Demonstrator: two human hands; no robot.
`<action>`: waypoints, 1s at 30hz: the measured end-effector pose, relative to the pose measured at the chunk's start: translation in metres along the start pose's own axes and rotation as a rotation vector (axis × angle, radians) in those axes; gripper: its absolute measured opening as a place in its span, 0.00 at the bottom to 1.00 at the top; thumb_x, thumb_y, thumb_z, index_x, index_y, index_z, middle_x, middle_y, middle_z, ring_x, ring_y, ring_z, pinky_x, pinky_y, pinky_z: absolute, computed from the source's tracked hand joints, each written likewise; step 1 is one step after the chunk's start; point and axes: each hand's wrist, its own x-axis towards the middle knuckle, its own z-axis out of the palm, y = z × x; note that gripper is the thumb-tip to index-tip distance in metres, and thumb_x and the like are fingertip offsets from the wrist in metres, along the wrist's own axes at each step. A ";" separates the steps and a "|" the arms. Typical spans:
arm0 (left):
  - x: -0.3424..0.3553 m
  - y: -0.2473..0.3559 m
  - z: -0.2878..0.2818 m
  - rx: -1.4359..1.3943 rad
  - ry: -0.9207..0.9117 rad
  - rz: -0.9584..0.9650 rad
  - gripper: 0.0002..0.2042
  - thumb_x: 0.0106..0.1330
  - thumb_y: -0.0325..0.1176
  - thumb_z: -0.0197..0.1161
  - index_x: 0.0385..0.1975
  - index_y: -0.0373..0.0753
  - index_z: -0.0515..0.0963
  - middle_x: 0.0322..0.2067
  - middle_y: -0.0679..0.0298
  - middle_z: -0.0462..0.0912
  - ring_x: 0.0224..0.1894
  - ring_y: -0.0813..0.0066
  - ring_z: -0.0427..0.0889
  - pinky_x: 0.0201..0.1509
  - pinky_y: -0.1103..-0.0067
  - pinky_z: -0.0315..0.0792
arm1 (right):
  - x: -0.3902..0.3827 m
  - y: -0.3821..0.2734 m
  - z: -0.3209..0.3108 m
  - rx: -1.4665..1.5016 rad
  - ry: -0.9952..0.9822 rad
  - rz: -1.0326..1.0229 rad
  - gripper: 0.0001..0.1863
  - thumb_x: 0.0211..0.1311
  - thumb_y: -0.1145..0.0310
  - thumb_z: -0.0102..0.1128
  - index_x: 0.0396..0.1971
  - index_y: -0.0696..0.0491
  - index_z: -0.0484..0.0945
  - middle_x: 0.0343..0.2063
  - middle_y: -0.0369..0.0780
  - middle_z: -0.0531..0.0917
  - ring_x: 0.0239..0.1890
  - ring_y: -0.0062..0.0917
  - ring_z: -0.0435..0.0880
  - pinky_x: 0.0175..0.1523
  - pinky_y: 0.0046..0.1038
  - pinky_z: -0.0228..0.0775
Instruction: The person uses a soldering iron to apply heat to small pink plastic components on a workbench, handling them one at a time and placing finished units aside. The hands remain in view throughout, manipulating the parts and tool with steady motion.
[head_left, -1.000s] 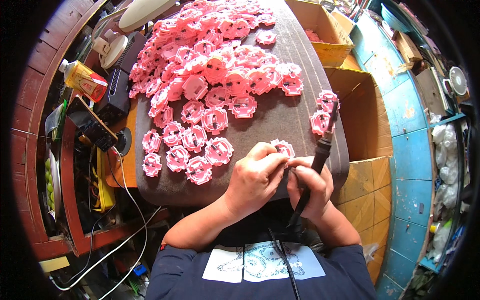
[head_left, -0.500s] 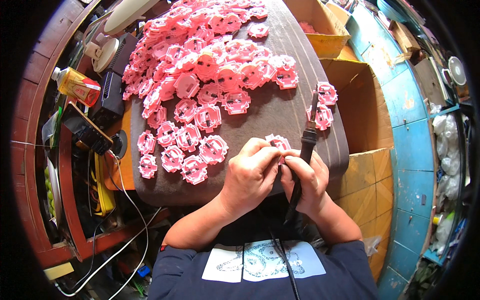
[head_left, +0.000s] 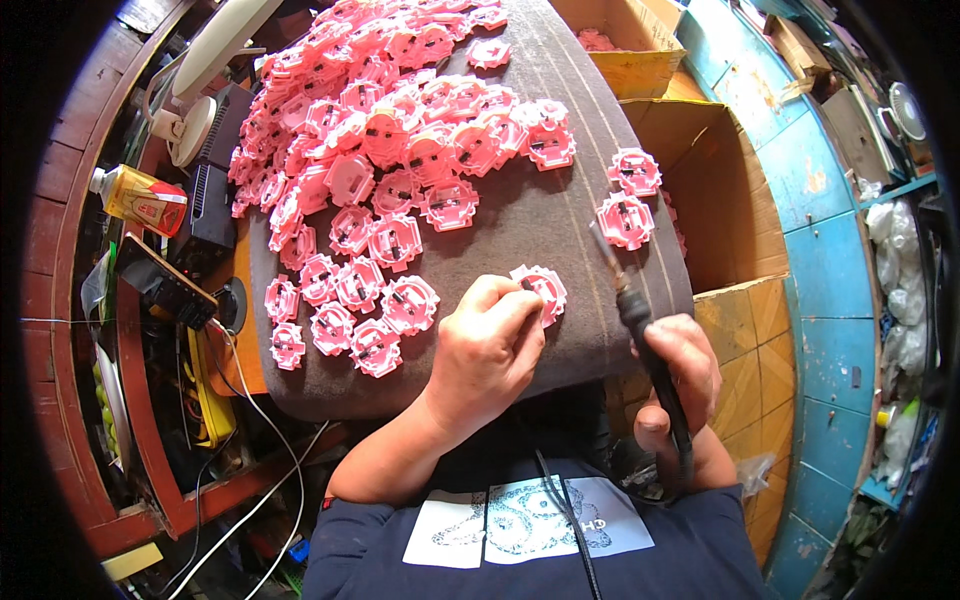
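Note:
My left hand (head_left: pixel 480 355) is closed in a pinch at the near edge of a pink plastic part (head_left: pixel 543 298) on the dark padded board (head_left: pixel 520 240); what sits between the fingertips is hidden. My right hand (head_left: pixel 680 385), to the right of it, grips a black pen-like tool with a slim metal tip, resembling a soldering iron (head_left: pixel 634 310). The tip points up-left, just below two separate pink parts (head_left: pixel 625 220) at the board's right. A big heap of similar pink parts (head_left: pixel 385 140), many with small dark pieces in them, covers the upper left, with several looser ones below.
Two cardboard boxes (head_left: pixel 738 215) stand right of the board, beside blue panels (head_left: pixel 822 300) and a cluttered shelf. On the left are a yellow bottle (head_left: pixel 140 197), black devices (head_left: pixel 205 205), a phone-like item on a stand (head_left: pixel 160 280), a lamp (head_left: pixel 205 55) and loose cables.
My right hand has pulled away from my left, to the right and down, with the tool in it. My left hand stays pinched at the pink part. The view has shifted slightly.

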 end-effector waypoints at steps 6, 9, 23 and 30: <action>0.002 -0.003 0.004 0.060 0.022 0.081 0.06 0.63 0.19 0.69 0.38 0.32 0.83 0.37 0.54 0.82 0.34 0.64 0.84 0.38 0.74 0.78 | 0.002 -0.012 -0.005 -0.017 -0.025 -0.083 0.14 0.68 0.65 0.68 0.45 0.60 0.81 0.27 0.42 0.82 0.23 0.31 0.79 0.29 0.32 0.72; 0.003 -0.002 0.004 0.069 0.013 0.068 0.06 0.64 0.18 0.68 0.38 0.32 0.83 0.37 0.54 0.82 0.34 0.64 0.84 0.38 0.74 0.78 | 0.002 -0.014 -0.005 0.000 -0.032 -0.081 0.12 0.64 0.69 0.67 0.42 0.60 0.81 0.25 0.41 0.82 0.22 0.30 0.79 0.28 0.31 0.70; 0.004 0.001 0.004 0.083 -0.002 0.043 0.06 0.63 0.18 0.67 0.38 0.33 0.81 0.35 0.56 0.80 0.31 0.67 0.82 0.35 0.75 0.76 | 0.002 -0.016 -0.005 0.019 -0.036 -0.075 0.11 0.63 0.70 0.67 0.41 0.60 0.81 0.24 0.42 0.82 0.20 0.31 0.78 0.27 0.32 0.68; 0.005 0.004 0.003 0.081 -0.017 0.034 0.06 0.63 0.18 0.67 0.37 0.33 0.81 0.34 0.57 0.80 0.30 0.67 0.82 0.34 0.75 0.76 | 0.003 -0.015 -0.004 0.026 -0.046 -0.077 0.11 0.62 0.71 0.67 0.41 0.60 0.81 0.24 0.42 0.82 0.20 0.31 0.78 0.27 0.32 0.68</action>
